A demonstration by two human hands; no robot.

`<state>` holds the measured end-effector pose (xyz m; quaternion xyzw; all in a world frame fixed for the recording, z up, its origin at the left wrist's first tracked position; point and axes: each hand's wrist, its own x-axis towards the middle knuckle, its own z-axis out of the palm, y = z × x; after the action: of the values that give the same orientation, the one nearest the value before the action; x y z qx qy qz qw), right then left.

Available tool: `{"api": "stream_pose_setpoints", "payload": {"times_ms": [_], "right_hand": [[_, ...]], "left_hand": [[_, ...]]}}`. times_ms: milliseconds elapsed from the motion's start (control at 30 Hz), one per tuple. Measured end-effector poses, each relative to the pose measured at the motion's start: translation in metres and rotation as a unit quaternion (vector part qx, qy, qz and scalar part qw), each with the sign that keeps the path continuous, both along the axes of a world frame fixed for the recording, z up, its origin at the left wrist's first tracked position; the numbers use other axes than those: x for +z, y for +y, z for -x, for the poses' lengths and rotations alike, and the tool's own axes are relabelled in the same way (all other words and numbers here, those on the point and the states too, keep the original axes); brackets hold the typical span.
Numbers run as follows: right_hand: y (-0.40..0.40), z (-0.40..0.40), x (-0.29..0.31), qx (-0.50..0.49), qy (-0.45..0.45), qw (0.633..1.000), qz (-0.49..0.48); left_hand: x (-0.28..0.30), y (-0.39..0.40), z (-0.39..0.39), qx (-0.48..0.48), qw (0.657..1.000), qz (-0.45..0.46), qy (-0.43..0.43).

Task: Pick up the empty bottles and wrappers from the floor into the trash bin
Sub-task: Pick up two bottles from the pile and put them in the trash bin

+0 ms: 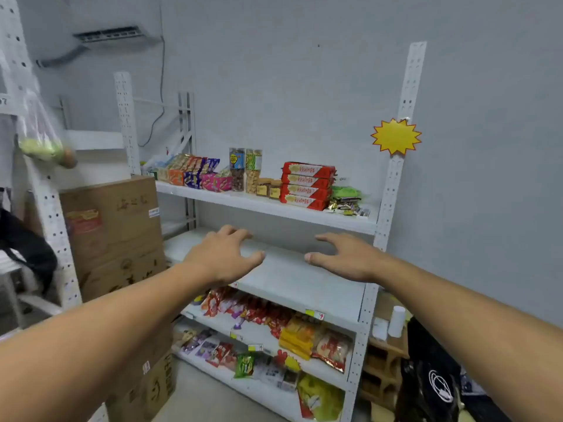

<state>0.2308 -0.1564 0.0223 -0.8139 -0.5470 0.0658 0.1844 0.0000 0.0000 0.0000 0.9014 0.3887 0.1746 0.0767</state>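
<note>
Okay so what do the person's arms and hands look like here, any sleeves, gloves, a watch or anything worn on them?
Both forearms are bare as far as the frame shows: no sleeves reach into view. The left hand and the right hand wear no gloves, and no watch, bracelet or band shows at either wrist. No rings can be made out on the fingers, though the picture is a little soft there.

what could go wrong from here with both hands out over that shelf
Both hands, left hand and right hand, are empty and spread over a bare shelf, not aimed at the floor; no bottle, wrapper or bin shows, so time may be lost. Reaching further could knock the stacked red boxes or clear jars above. Packaged snacks below might be mistaken for litter.
</note>
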Motion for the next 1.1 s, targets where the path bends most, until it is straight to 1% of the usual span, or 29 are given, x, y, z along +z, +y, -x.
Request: {"api": "stream_pose_setpoints", "payload": {"times_ms": [67, 133, 233, 367, 500, 733, 933, 1100], "right_hand": [[0.011, 0.008, -0.028, 0.015, 0.0, 0.999, 0.033], [0.014, 0.023, -0.065, 0.024, 0.008, 0.997, 0.078], [0.023, 0.043, -0.121, 0.029, 0.021, 0.993, 0.113], [0.028, 0.07, -0.188, 0.064, 0.044, 0.984, 0.162], [0.025, 0.088, -0.247, 0.095, 0.083, 0.969, 0.214], [0.022, 0.093, -0.324, 0.172, 0.113, 0.935, 0.288], [0.016, 0.084, -0.379, 0.237, 0.121, 0.903, 0.336], [0.009, 0.088, -0.415, 0.285, 0.114, 0.875, 0.374]], "left_hand": [[-0.034, 0.005, 0.01, 0.018, 0.999, 0.015, 0.028], [-0.081, 0.006, 0.023, 0.025, 0.997, 0.054, 0.058], [-0.143, 0.011, 0.042, 0.04, 0.991, 0.1, 0.076], [-0.212, 0.002, 0.075, 0.077, 0.978, 0.163, 0.1], [-0.266, -0.023, 0.105, 0.118, 0.958, 0.232, 0.125], [-0.327, -0.086, 0.141, 0.221, 0.92, 0.289, 0.146], [-0.366, -0.155, 0.15, 0.332, 0.87, 0.335, 0.147], [-0.394, -0.212, 0.161, 0.399, 0.829, 0.377, 0.104]]}}
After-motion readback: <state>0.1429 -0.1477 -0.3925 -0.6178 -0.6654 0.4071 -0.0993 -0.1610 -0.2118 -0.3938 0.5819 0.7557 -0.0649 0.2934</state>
